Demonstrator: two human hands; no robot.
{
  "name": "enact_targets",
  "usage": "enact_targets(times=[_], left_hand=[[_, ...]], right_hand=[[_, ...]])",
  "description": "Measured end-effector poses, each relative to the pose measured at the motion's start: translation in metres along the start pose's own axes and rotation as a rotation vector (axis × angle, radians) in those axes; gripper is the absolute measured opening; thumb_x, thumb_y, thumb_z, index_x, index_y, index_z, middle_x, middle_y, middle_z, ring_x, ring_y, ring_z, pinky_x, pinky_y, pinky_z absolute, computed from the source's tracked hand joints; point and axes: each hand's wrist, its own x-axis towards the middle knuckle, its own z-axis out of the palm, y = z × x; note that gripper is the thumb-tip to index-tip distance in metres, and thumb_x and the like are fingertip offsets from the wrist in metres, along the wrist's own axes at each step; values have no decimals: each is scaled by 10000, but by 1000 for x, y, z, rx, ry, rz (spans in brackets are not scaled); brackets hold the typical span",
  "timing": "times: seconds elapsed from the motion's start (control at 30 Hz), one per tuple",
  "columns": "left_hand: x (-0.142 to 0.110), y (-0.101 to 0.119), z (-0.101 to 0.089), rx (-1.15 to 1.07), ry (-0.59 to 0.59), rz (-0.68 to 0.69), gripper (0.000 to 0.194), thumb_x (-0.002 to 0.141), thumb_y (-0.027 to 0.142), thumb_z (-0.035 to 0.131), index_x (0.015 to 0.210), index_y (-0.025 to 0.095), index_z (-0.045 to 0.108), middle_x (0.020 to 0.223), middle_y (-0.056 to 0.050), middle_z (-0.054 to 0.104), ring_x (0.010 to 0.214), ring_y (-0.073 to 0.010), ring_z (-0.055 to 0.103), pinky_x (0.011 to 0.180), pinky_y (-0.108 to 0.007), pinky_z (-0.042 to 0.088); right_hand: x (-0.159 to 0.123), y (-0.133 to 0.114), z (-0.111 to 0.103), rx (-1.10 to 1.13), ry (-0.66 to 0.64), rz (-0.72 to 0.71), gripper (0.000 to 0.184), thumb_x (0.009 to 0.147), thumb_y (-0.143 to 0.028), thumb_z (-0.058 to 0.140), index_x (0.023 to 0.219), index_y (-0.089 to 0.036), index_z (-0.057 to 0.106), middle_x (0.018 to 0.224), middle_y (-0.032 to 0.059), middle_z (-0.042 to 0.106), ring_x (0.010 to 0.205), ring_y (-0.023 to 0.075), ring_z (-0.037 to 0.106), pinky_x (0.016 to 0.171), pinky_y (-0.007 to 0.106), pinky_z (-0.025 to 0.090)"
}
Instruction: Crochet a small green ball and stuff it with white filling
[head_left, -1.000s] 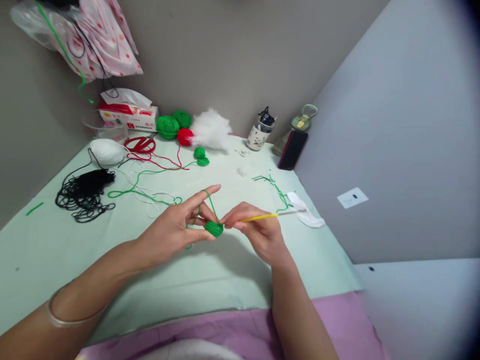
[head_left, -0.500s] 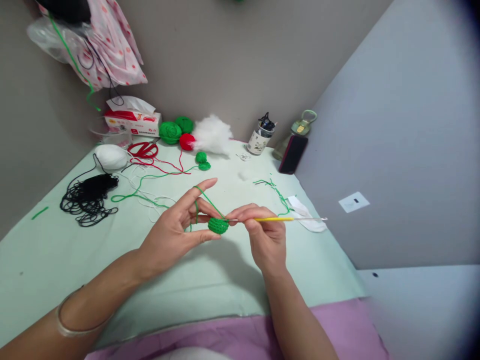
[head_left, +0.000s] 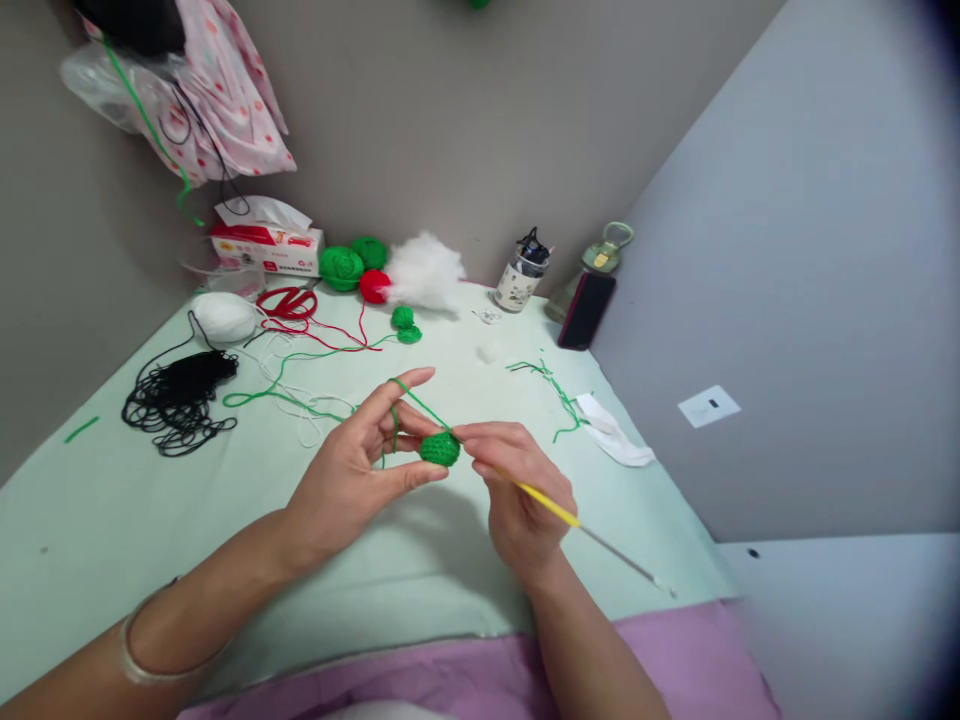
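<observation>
Between the thumb and fingers of my left hand [head_left: 360, 465] is a small rounded green crochet piece [head_left: 440, 450]. Green yarn [head_left: 424, 400] loops over the raised left index finger and runs down to the top of the piece. My right hand [head_left: 525, 490] grips a crochet hook [head_left: 551, 503] with a yellow handle, its rear metal shaft slanting down to the right. The hook's working tip, at the edge of the piece, is hidden by my right fingers.
At the back are green yarn balls [head_left: 341, 268], a red ball [head_left: 374, 286], white stuffing [head_left: 427, 272] and a tissue box [head_left: 270, 250]. Black yarn [head_left: 180, 390] and red scissors [head_left: 289, 303] lie left. A phone [head_left: 587, 310] leans on a bottle [head_left: 604, 250] at right.
My right hand has turned, so the hook's rear end has swung from level to slanting downward. The crochet piece has tilted slightly in my left hand and stays held there.
</observation>
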Motion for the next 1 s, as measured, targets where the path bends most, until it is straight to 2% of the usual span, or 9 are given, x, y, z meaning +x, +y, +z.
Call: enact_targets(times=[0.2, 0.37, 0.53, 0.67, 0.77, 0.9, 1.0], left_hand=[[2, -2, -3, 50, -8, 26, 793, 787, 211, 844, 1472, 279, 450, 944, 31, 637, 984, -162, 630, 981, -343, 524], [2, -3, -8, 78, -44, 57, 751, 811, 216, 821, 1463, 329, 466, 949, 40, 633, 989, -159, 648, 940, -320, 540], [2, -1, -14, 141, -116, 36, 654, 820, 234, 820, 1406, 337, 547, 953, 37, 661, 1014, -169, 673, 992, -328, 510], [6, 2, -14, -18, -113, -76, 700, 791, 245, 842, 1417, 289, 531, 943, 18, 667, 916, -165, 668, 813, -284, 537], [10, 4, -14, -178, -130, -148, 712, 776, 263, 854, 1414, 262, 537, 913, 11, 657, 830, -145, 643, 684, -244, 498], [11, 5, -13, -316, -152, -191, 667, 801, 255, 829, 1408, 238, 554, 915, 5, 665, 836, -141, 643, 750, -258, 486], [10, 2, -12, -366, -215, -218, 719, 793, 241, 832, 1444, 247, 525, 912, 7, 664, 842, -147, 644, 791, -276, 483]], right_hand=[[7, 2, -7, 219, -57, 210, 255, 996, -132, 567, 1105, -285, 738, 1039, 34, 791, 974, 201, 736, 810, 371, 596], [9, 1, -13, 213, -75, 302, 211, 1016, -194, 562, 1083, -292, 736, 1032, 12, 793, 962, 181, 744, 843, 355, 592], [9, -1, -14, 223, -88, 383, 202, 1016, -208, 565, 1047, -280, 751, 986, 12, 796, 893, 172, 754, 795, 338, 608], [2, -1, -5, 167, -22, 225, 285, 997, -127, 566, 1138, -300, 743, 1065, 26, 793, 982, 194, 749, 810, 359, 613], [-1, -2, 0, 171, -7, 149, 330, 993, -94, 547, 1171, -298, 738, 1106, 43, 790, 1045, 221, 742, 823, 392, 619], [4, -6, 1, 259, 21, 239, 230, 1003, -165, 569, 1091, -277, 750, 1084, 46, 800, 967, 204, 761, 790, 369, 635], [9, -6, -2, 387, 84, 346, 146, 1012, -274, 581, 1019, -259, 726, 1049, 37, 813, 852, 181, 779, 729, 336, 645]])
